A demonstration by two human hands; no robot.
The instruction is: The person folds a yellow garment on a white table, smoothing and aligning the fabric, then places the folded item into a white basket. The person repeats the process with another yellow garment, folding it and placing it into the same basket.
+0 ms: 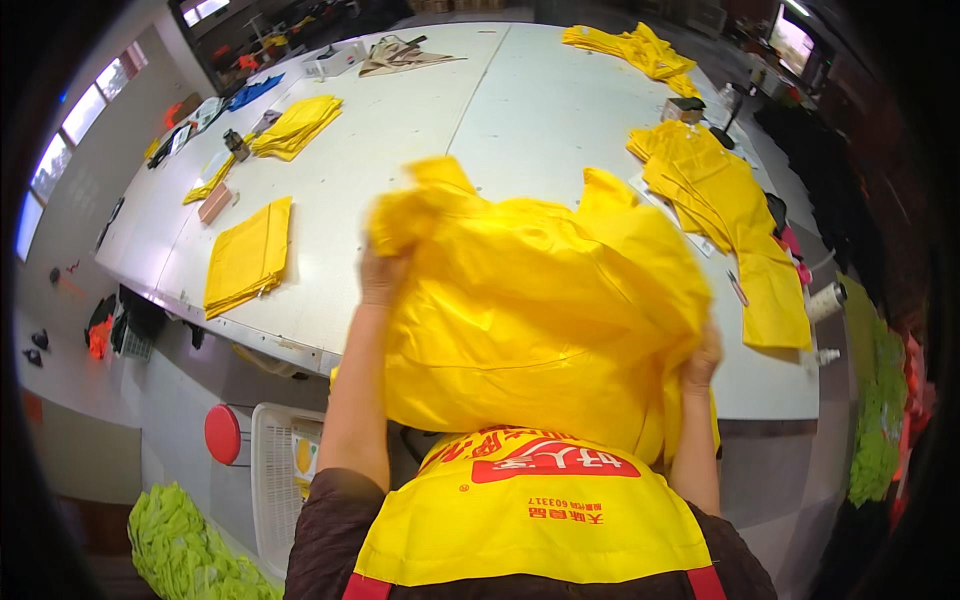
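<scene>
Between my two hands a large yellow cloth garment point(545, 320) is held up, billowing and partly blurred over the near edge of the table. My left hand point(384, 272) grips its left side, fingers partly covered by the cloth. On the opposite side, my right hand point(704, 360) is closed on the right edge, lower than the left. The garment's lower part hangs close to the yellow apron point(535, 545) on my body, which has red printing and red straps. A stack of folded yellow cloth point(250, 257) lies left of my left hand.
The wide white table point(400, 130) carries more yellow piles point(700, 180) at right and yellow cloth point(640, 52) at the far right. A thread cone point(826, 302) stands by the right edge. Below left are a white basket point(268, 470), a red-topped stool point(226, 434) and lime-green cloth point(185, 545).
</scene>
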